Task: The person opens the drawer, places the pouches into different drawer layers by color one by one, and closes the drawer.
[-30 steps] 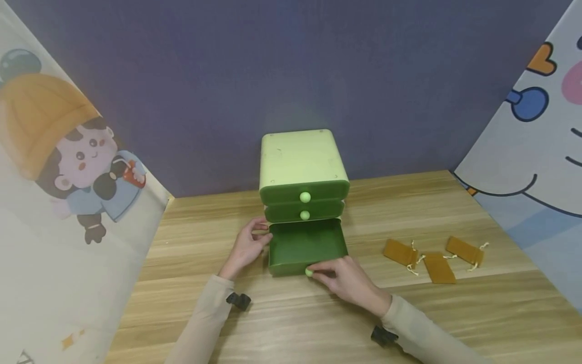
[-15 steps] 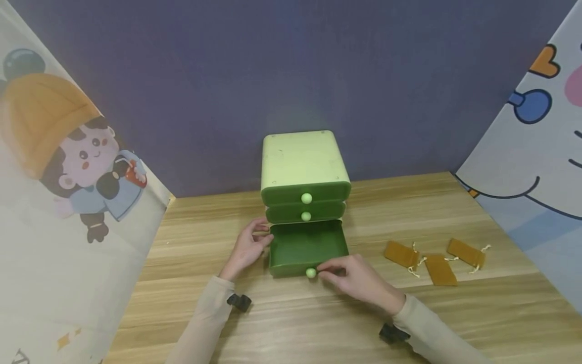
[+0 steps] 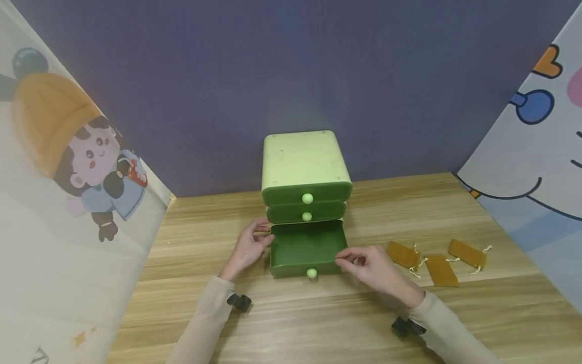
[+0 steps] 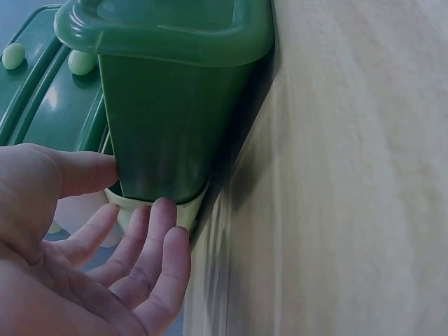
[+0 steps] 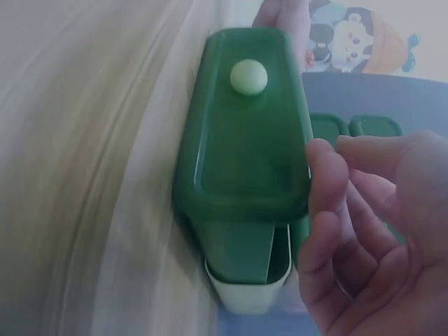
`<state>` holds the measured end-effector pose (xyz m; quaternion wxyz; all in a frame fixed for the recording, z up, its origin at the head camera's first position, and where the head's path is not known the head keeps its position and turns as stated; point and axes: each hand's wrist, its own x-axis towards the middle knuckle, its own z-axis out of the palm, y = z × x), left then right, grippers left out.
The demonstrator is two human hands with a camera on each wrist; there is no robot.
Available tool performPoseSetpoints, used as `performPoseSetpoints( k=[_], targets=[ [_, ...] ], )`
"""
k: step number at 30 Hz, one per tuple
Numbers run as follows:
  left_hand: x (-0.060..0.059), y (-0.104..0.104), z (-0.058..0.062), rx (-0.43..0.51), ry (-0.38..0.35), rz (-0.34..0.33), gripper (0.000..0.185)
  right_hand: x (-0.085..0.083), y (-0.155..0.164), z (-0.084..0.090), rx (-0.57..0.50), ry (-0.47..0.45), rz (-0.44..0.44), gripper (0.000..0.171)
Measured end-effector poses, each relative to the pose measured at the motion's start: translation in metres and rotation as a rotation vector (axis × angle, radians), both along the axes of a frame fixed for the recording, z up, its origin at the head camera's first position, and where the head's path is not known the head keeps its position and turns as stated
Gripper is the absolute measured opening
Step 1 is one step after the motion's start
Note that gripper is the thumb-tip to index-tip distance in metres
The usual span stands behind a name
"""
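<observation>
A small chest of drawers (image 3: 300,159) has a pale yellow-green body and dark green drawer fronts. Its bottom drawer (image 3: 309,245) is pulled out with nothing inside, and its round pale green knob (image 3: 311,273) shows at the front. My left hand (image 3: 247,247) rests at the left side of the chest. In the left wrist view its thumb (image 4: 87,173) is right at the drawer's side wall, fingers spread by the body's edge. Off the knob, my right hand (image 3: 375,268) hovers by the drawer's front right corner. Its fingers are loosely curled and hold nothing.
Three brown drawstring pouches (image 3: 403,254) with cream cords lie on the wooden table (image 3: 291,323) to the right. The upper and middle drawers (image 3: 291,215) are pushed in. A dark blue-grey wall (image 3: 218,101) stands behind, with printed panels (image 3: 514,151) at both sides.
My right hand has let go of the bottom drawer's knob and moved right toward the drawer's corner. The left hand has stayed at the chest's side. The drawer has not visibly moved.
</observation>
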<state>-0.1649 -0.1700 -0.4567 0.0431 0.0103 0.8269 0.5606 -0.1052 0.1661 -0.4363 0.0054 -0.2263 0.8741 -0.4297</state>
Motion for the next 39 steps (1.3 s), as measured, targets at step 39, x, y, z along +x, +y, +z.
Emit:
performPoseSetpoints(
  k=[39],
  targets=[
    [-0.001, -0.002, -0.003, 0.004, 0.002, -0.020, 0.052, -0.017, 0.101, -0.012, 0.333, -0.122, -0.338, 0.036]
  ],
)
